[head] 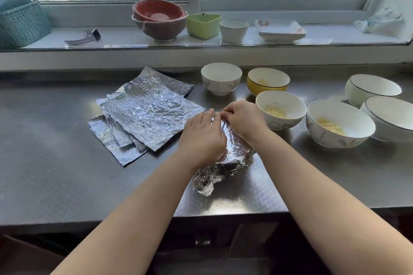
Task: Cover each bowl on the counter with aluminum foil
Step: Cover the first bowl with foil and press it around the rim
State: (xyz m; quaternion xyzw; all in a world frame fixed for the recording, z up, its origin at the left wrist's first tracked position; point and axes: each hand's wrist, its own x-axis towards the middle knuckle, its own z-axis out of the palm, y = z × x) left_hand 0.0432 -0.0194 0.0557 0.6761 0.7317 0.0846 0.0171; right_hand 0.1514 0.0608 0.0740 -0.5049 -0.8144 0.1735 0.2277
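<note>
Both hands work on one foil-wrapped bowl (232,152) near the front edge of the counter (55,152), about mid-length. The left hand (202,135) lies over the bowl's left side, fingers curled down onto the foil, grip pressing the sheet against the rim. The right hand (242,118) is at the far side of the same bowl, fingers bent and pinching the foil edge. Crumpled excess foil hangs at the bowl's near left side and touches the counter. A stack of loose foil sheets (145,114) lies flat just left of the hands, fanned and overlapping. Six uncovered bowls stand toward the right end: a white bowl (221,78) and a yellow bowl (268,80) near the back edge, a food bowl (280,109) just right of the right hand, a second food bowl (339,123) beside it, and two rimmed bowls (380,100), touching, at the far right. On the windowsill (123,40) behind sit stacked red bowls (159,19), a green container (203,25), a white cup (234,30), square plates (280,29), a watch (86,37) and a basket (22,23).
</note>
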